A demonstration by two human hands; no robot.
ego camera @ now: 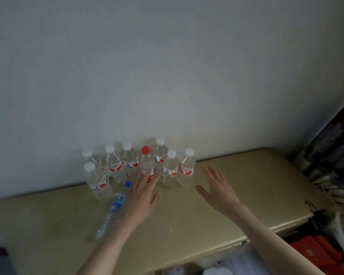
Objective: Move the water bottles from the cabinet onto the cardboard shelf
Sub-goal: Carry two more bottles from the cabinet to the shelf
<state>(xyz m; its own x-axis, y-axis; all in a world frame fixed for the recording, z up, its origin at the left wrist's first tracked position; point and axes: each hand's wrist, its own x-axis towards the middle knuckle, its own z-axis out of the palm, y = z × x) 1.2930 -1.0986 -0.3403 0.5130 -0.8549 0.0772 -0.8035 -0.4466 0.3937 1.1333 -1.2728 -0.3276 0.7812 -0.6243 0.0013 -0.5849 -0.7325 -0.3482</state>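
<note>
Several clear water bottles with white caps and red-white labels (171,169) stand in a cluster on the beige cabinet top (246,185) against the wall. Among them stands a red-capped bottle (146,161). A taller blue-capped, blue-labelled bottle (115,207) stands in front of the cluster. My left hand (141,197) reaches out flat with straight fingers, its fingertips in front of the red-capped bottle's label. My right hand (218,187) hovers with fingers spread just right of the rightmost bottle (187,169), holding nothing. The cardboard shelf is not in view.
A bare grey wall (167,66) rises right behind the bottles. Dark patterned fabric and stacked items (334,147) crowd the right end of the cabinet. Red objects (316,253) and white bags (236,262) lie below the cabinet's front edge.
</note>
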